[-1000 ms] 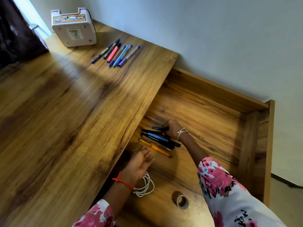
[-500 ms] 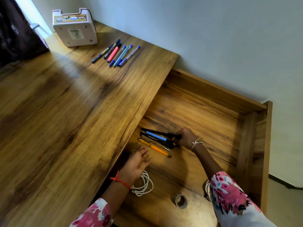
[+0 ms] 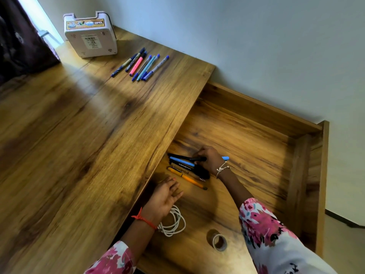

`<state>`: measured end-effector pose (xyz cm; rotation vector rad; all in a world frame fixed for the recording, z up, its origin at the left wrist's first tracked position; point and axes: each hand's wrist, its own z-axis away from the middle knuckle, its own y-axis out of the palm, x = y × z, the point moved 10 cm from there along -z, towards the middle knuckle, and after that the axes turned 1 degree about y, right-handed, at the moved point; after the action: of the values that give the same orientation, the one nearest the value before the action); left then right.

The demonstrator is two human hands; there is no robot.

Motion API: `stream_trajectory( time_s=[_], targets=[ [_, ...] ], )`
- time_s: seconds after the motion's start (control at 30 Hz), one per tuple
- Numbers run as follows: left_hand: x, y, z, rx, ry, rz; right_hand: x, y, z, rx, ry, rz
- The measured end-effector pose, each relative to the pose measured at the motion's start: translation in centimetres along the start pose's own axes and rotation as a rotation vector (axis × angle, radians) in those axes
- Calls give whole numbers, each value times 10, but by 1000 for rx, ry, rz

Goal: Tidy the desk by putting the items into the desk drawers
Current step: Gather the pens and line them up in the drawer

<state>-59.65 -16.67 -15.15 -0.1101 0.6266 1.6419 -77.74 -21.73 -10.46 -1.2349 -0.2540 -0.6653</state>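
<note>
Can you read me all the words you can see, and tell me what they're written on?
"OPEL": coloured sticker on the white box.
"OCTANE": side of the black pen in the drawer, printed upside down.
White label on the box: print too small to read.

Daylight enters from the upper left of the frame, laying a bright sheen across the desk top there. The open drawer at lower right sits dimmer, shadowed along its near edge. Wide-angle bending curves the borders; the lower left looks smeared.
</note>
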Motion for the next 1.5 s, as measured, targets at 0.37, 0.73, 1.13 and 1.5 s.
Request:
stream_trajectory(
  time_s=[0.37, 0.73, 1.13, 1.5],
  targets=[
    [-4, -2, 4, 11, 17, 16, -1, 6, -2, -27, 4, 134],
    [-3, -2, 7, 8, 18, 17, -10, 3, -3, -24, 25, 127],
    [-8, -4, 8, 3, 19, 12, -15, -17, -27, -118, 116, -39],
    [-19, 7, 23, 42, 67, -81, -14, -1, -40, -66, 52, 81]
  ],
)
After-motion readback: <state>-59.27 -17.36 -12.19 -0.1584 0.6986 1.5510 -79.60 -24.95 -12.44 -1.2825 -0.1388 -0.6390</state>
